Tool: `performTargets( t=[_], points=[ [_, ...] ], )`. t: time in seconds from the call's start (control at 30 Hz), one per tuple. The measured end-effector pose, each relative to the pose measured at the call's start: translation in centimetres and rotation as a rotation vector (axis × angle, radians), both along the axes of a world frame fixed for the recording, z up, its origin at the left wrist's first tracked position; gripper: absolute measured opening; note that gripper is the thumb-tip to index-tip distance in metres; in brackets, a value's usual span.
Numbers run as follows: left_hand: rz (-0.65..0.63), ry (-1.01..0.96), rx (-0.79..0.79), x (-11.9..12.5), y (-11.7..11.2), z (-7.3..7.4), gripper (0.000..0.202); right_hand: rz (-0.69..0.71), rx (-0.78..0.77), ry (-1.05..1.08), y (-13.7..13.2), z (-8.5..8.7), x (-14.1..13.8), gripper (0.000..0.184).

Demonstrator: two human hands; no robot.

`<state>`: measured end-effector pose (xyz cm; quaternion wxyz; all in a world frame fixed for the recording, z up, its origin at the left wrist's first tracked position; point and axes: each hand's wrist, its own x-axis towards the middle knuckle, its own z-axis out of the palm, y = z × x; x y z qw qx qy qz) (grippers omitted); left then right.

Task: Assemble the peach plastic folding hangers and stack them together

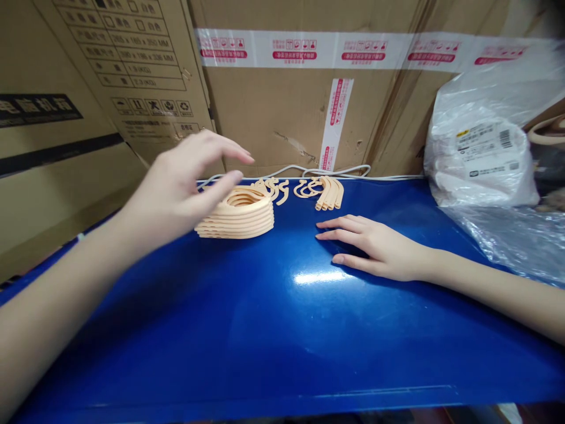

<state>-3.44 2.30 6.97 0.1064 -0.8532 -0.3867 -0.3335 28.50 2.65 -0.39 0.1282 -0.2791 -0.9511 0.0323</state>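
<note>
My left hand (189, 176) is raised above the left end of a stack of flat beige rings (247, 221), thumb and fingers apart with nothing between them. The hand hides part of the stack. Lying flat on the blue table, my right hand (375, 247) has its fingers spread and holds nothing. Just beyond its fingertips are several curved beige tubes (330, 193) laid side by side. Thin beige hooks (304, 188) lie to the left of these tubes. More small curved beige pieces (278, 191) sit behind the stack.
Cardboard boxes (273, 112) stand along the back and left side. A white cable (348, 172) runs along the table's rear edge. At the right is a plastic-wrapped white roll (483, 156), with loose clear plastic (498, 235) spread on the blue table (247, 330).
</note>
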Motion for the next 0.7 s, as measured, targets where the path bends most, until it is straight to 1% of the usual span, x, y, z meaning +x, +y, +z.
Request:
performTargets(
  t=[0.07, 0.17, 0.23, 0.27, 0.37, 0.43, 0.5, 0.7],
  points=[
    [-0.095, 0.067, -0.002, 1.5, -0.9, -0.8, 0.023, 0.007, 0.003, 0.007, 0.0, -0.1, 0.0, 0.043],
    [-0.242, 0.184, -0.146, 3.6, -2.0, -2.9, 0.025, 0.012, 0.010, 0.008, 0.0, -0.1, 0.0, 0.044],
    [-0.289, 0.275, -0.239, 4.5, -2.5, -4.4, 0.029, 0.008, 0.015, 0.006, 0.0, -0.1, -0.1, 0.045],
    [-0.315, 0.303, -0.265, 4.8, -2.6, -5.1, 0.035, 0.005, 0.018, 0.004, 0.0, -0.1, -0.1, 0.045],
    [-0.286, 0.363, -0.355, 5.2, -2.7, -6.7, 0.055, -0.001, 0.032, -0.005, 0.0, -0.1, -0.1, 0.048],
    [-0.254, 0.386, -0.412, 5.1, -2.6, -7.1, 0.062, -0.003, 0.037, -0.013, 0.0, -0.2, 0.0, 0.049],
    [-0.243, 0.390, -0.445, 5.0, -2.4, -7.2, 0.064, -0.003, 0.036, -0.017, 0.0, -0.2, 0.1, 0.049],
    [-0.229, 0.426, -0.456, 5.0, -2.1, -7.1, 0.068, -0.005, 0.027, -0.013, 0.0, -0.2, 0.2, 0.048]
  ],
)
